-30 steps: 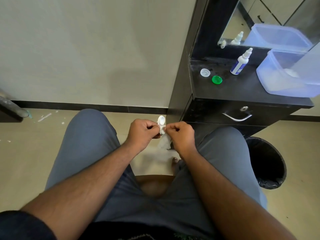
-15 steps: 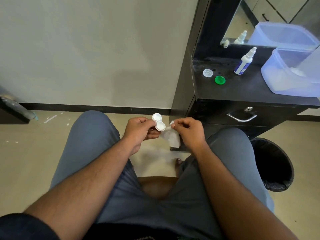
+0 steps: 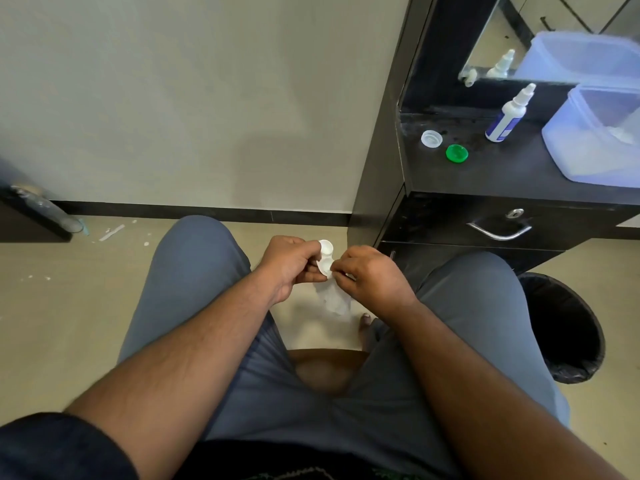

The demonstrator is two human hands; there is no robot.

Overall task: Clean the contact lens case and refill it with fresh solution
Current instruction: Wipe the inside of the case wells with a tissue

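Left hand (image 3: 289,266): the white contact lens case (image 3: 326,257) is being gripped between curled fingers and thumb, held up between the knees.
Right hand (image 3: 372,275): a crumpled white tissue (image 3: 334,299) is being pinched in curled fingers and pressed against the nearer well of the case; the rest of the tissue is hanging down below the hand.
Hands together: both are being held close, nearly touching, over the gap between the grey-trousered legs.
Lens case: both round wells are being shown uncapped, one above the other.
Caps: a white cap (image 3: 431,138) and a green cap (image 3: 456,153) are lying just beside each other on the dark dresser top (image 3: 502,171), well apart from the case.
Solution bottle (image 3: 508,114): it is standing upright on the dresser top, near a translucent plastic container (image 3: 599,140).
Bin (image 3: 568,327): a black lined bin is being seen on the floor beside the right knee.
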